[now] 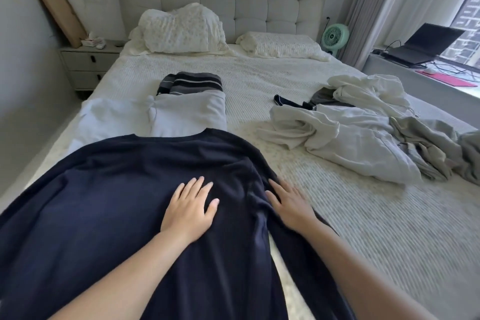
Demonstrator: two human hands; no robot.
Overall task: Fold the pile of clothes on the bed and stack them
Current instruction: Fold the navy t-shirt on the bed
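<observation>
While both hands [188, 209] press flat, the navy shirt [104, 202] runs off-frame.

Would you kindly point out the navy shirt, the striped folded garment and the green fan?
navy shirt [117, 189], head view, on its chest.
striped folded garment [191, 83], head view, on its top face.
green fan [333, 36], head view, on its grille.

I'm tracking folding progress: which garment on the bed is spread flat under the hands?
The navy long-sleeved top; left hand and right hand press it flat. The white garments lie crumpled at right.
</observation>
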